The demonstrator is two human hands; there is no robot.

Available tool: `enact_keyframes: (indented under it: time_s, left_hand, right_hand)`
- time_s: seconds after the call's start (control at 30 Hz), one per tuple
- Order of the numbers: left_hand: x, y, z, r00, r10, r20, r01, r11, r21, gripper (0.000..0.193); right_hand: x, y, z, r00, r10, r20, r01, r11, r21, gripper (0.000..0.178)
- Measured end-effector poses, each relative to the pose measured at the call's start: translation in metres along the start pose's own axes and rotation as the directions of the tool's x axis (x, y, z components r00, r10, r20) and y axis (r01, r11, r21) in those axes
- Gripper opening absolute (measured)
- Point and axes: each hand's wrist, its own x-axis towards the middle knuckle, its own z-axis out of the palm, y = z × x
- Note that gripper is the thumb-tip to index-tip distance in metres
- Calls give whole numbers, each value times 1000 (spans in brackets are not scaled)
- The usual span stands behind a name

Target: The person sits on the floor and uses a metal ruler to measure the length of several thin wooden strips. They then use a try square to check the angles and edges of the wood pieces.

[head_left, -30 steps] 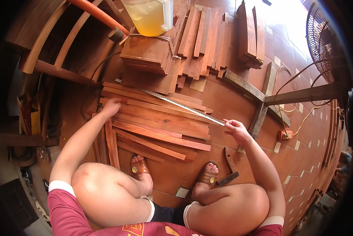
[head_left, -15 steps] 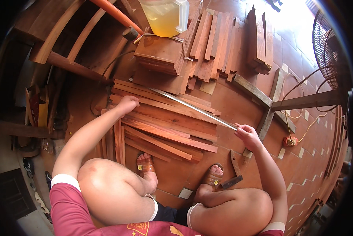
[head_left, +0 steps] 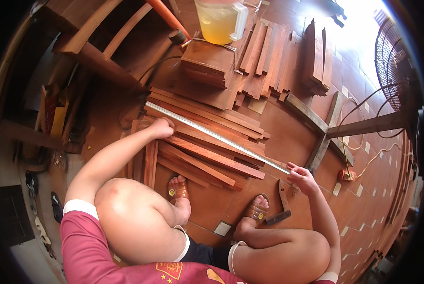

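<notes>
- The white graduated ruler (head_left: 216, 136) lies slantwise over the reddish wooden strips (head_left: 212, 157); their uneven tops could let it rock or skew.
- The right hand (head_left: 301, 178) pinches the ruler's right end; a slack pinch might let it slip.
- The left hand (head_left: 162, 128) is curled at the strips; whether it grips one, I cannot tell. Pushing there could shift loose pieces.
- The hammer (head_left: 283, 199) beside the right sandal (head_left: 254, 212) could catch a foot.
- A knock to the stacked boards (head_left: 205, 65) might spill the jug (head_left: 219, 23).

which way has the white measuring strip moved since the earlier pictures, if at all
Yes: the white measuring strip has moved away from the panel stack, toward the sandals; the right hand holds its right end.
</notes>
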Motion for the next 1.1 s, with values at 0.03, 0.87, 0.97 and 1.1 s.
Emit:
enact_keyframes:
  time_s: [0.03,0.87,0.97,1.1]
  left_hand:
    - [0,4,-1,997,-41,-73,45,997,57,37]
    - [-4,-23,1,993,-107,50,118,876,-467,54]
    - [-5,-24,2,996,-61,66,85,875,-477,54]
    - [0,-24,7,997,-18,74,49,896,-441,56]
  right_hand:
    - [-5,-2,-6,1000,1,-4,-1,1000,-25,10]
    - [-38,23,-80,983,5,-183,-42,979,-200,7]
    - [-37,18,-75,966,-37,-256,-15,980,-196,8]
    - [-36,13,-71,933,28,-359,-127,958,-257,11]
